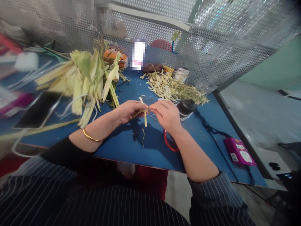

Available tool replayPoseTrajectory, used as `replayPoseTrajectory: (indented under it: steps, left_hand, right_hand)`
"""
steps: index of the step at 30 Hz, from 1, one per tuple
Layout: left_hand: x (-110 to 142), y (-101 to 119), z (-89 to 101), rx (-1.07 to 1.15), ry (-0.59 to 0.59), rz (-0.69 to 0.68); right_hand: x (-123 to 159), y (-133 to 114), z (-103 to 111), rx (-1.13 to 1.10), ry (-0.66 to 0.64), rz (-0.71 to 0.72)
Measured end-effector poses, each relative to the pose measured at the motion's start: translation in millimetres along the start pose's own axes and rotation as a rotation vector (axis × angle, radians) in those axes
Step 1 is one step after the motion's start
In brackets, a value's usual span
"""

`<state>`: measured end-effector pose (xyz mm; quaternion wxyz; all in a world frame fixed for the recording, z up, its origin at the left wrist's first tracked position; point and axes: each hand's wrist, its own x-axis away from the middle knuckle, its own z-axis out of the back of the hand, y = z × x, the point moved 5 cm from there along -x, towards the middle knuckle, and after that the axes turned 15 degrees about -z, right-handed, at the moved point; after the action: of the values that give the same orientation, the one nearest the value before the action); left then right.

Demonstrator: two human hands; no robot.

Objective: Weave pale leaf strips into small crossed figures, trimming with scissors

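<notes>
My left hand point(131, 110) is closed in a pinch around a narrow pale-yellow corn husk strip point(145, 120), whose ends stick out above and below the fingers. Close against it, my right hand point(166, 114) pinches at the same spot; the small piece between its fingertips is too fine to make out. Below the hands a thin curled shred point(143, 138) lies on the blue table point(124, 141). Just right of my right hand stands a black spool point(186, 107) of thread. Partly behind my right wrist are red scissor handles point(168, 142).
Corn husks point(80, 78) are heaped at the left, beside a dark phone point(39, 108) with a white cable. A pile of husk scraps point(164, 84) lies at the back right. A purple power strip point(240, 151) sits near the right edge. Perforated metal mesh point(150, 22) walls the back.
</notes>
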<state>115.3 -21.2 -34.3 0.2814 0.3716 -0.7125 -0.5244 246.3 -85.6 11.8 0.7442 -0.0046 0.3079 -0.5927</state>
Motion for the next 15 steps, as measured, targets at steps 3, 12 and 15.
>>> replayPoseTrajectory:
  steps: [3,12,15]
  left_hand:
    - [1,-2,-1.2,0.031,-0.049,0.022]
    - [4,15,-13.0,-0.244,-0.069,-0.331]
    - [2,8,-10.9,-0.079,-0.072,-0.176]
  right_hand:
    - [0,-2,1,0.002,0.011,-0.012]
    - [-2,26,-18,-0.527,-0.21,-0.561]
    - [-3,28,-16,-0.565,-0.159,-0.549]
